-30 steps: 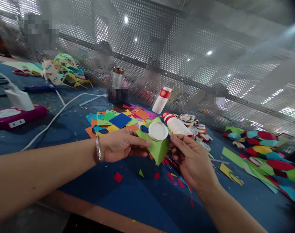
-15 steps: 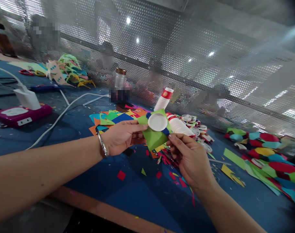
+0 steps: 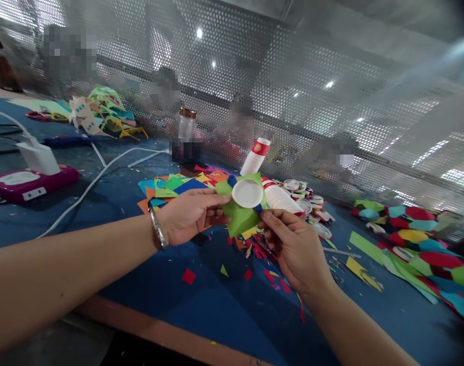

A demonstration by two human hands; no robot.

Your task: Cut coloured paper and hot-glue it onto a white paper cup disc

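A sheet of green paper [image 3: 242, 219] is held up above the table between my two hands. A round white paper cup bottom [image 3: 248, 193] lies on its face, and dark blue pieces [image 3: 258, 208] stick out on two sides of the disc. My left hand [image 3: 192, 214] pinches the sheet's left edge between thumb and fingers. At the right edge, my right hand [image 3: 289, 236] pinches it beside the lower blue piece. The lower fingers of both hands are partly hidden.
Coloured paper sheets [image 3: 171, 185] and scraps lie behind my hands. Stacked paper cups [image 3: 255, 156] and cut cup pieces [image 3: 304, 203] are beyond. Colourful paper crafts [image 3: 426, 239] lie right; a purple power strip [image 3: 33, 182] with a white cable sits left. A perforated metal screen [image 3: 285, 76] stands behind.
My right hand has shifted slightly left, nearer my left hand, along the sheet's right edge. Both hands keep their hold on the sheet. The view has moved a little.
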